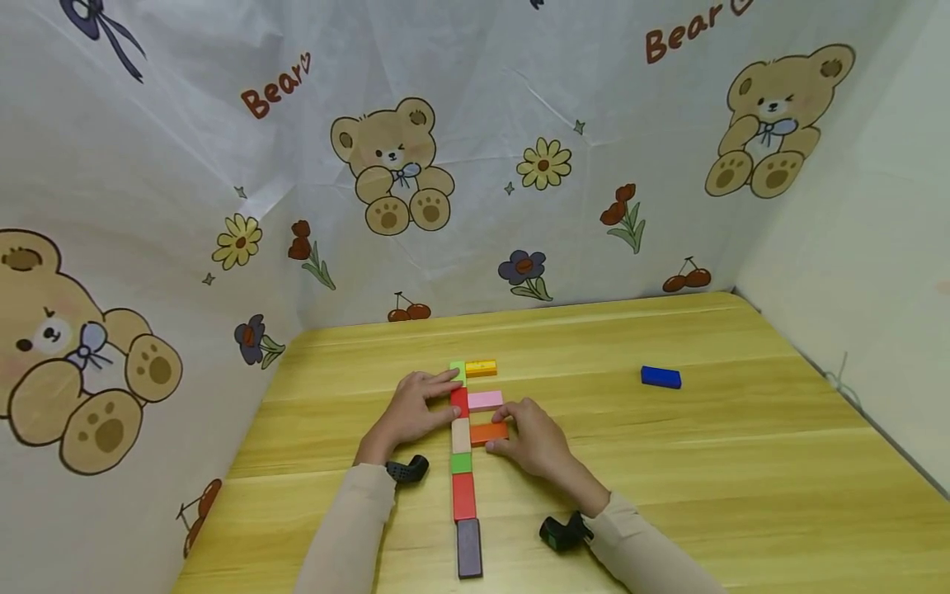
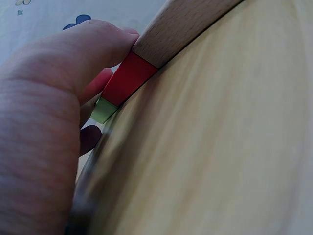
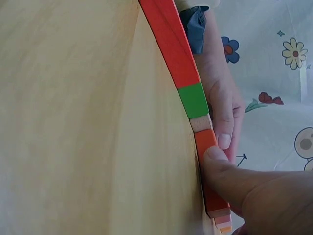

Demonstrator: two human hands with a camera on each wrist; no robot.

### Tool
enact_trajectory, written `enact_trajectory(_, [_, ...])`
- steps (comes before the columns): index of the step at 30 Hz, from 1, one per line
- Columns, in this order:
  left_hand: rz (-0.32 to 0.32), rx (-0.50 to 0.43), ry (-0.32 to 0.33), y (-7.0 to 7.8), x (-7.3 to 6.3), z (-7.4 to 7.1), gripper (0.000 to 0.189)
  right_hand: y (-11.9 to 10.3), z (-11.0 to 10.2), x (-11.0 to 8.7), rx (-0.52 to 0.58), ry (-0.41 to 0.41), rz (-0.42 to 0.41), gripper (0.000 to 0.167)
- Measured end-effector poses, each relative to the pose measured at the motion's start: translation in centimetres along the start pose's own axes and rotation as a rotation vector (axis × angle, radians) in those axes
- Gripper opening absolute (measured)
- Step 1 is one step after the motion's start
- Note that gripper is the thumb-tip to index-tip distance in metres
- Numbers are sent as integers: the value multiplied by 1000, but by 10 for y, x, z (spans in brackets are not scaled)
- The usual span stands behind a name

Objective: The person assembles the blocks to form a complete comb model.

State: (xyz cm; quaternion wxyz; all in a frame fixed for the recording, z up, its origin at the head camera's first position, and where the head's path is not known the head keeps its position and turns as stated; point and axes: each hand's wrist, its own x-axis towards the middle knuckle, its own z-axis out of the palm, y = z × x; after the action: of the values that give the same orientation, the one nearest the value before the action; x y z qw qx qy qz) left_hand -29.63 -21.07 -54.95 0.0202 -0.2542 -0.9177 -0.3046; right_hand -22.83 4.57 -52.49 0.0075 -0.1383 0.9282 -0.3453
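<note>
My left hand (image 1: 416, 406) lies at the left of a row of blocks, its fingers fairly straight. Its fingertips touch the row around the light green block (image 1: 458, 373) and a red block (image 1: 460, 403). The thumb reaches that red block close to the bare wooden block (image 2: 183, 29). From the right, my right hand (image 1: 536, 439) pinches an orange block (image 1: 487, 434) between thumb and finger. This block lies crosswise, its left end against the wooden block. A pink block (image 1: 486, 401) and a yellow block (image 1: 481, 368) also stick out rightward from the row.
Nearer in the row come a green block (image 1: 461, 463), another red block (image 1: 463, 496) and a dark purple block (image 1: 469, 548). Off to the right lies a blue block (image 1: 660, 378). A bear-print cloth (image 1: 460, 272) hangs behind the wooden table (image 1: 742, 462).
</note>
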Motion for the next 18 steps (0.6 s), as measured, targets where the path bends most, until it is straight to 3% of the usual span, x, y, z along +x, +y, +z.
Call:
enact_trajectory(11, [-14, -10, -18, 2, 1, 4, 55, 9, -10, 1, 144, -13, 14, 32])
enact_trajectory(18, [-15, -13, 12, 0, 0, 2, 53, 6, -21, 5, 179, -38, -34, 28])
